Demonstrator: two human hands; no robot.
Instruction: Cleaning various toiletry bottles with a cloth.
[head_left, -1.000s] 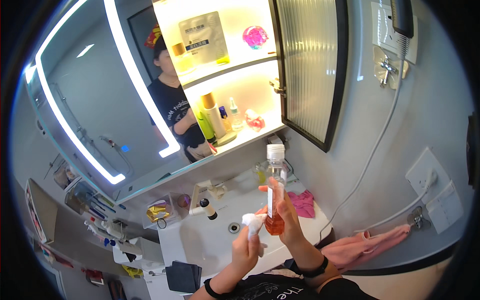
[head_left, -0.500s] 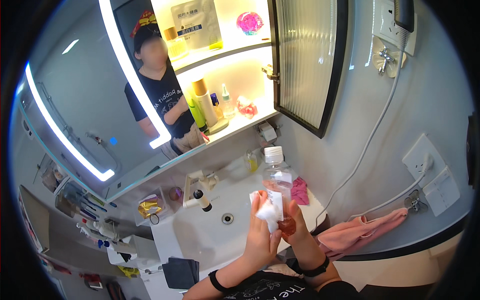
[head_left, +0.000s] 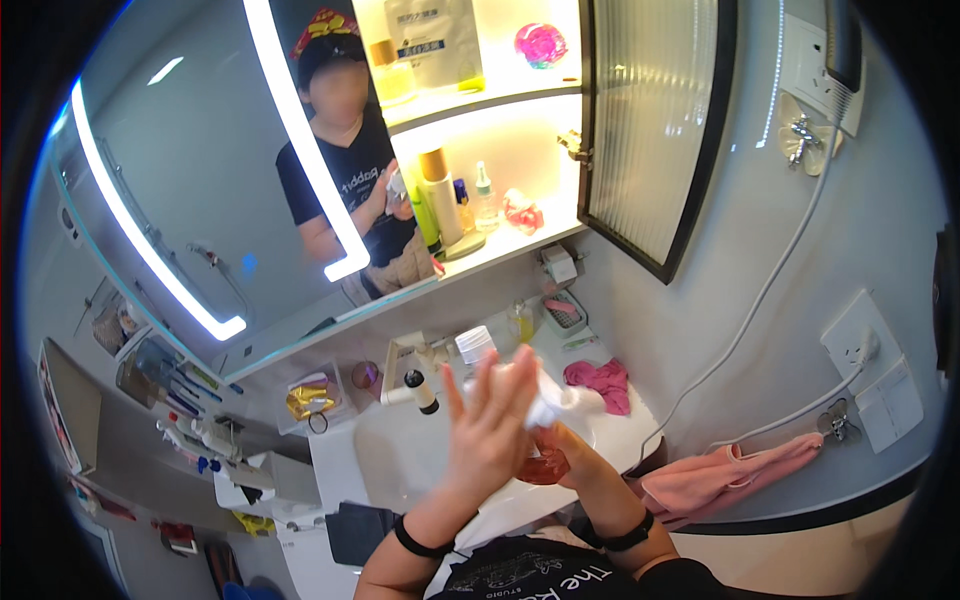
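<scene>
My right hand point(head_left: 568, 452) is closed round the lower part of a clear plastic bottle holding orange-pink liquid point(head_left: 543, 465). Tilted to the left, the bottle has its ribbed white cap point(head_left: 474, 345) on. In front of it is my left hand point(head_left: 488, 425), its fingers spread and a little blurred, hiding much of the bottle. A crumpled white tissue point(head_left: 562, 398) lies against the bottle, beside my left fingers and above my right hand. Whether the left palm touches the bottle is hidden.
Below my hands is a white washbasin point(head_left: 385, 455) with a black-and-white tap point(head_left: 420, 390). A pink cloth point(head_left: 600, 385) lies on its right rim. An open cabinet door point(head_left: 655, 130) juts out above right. A pink towel point(head_left: 735, 475) hangs at right; a cord point(head_left: 745, 300) runs down the wall.
My left hand has let go of the tissue and spread its fingers in front of the bottle. The bottle has tipped to the left in my right hand. The whole view has shifted slightly.
</scene>
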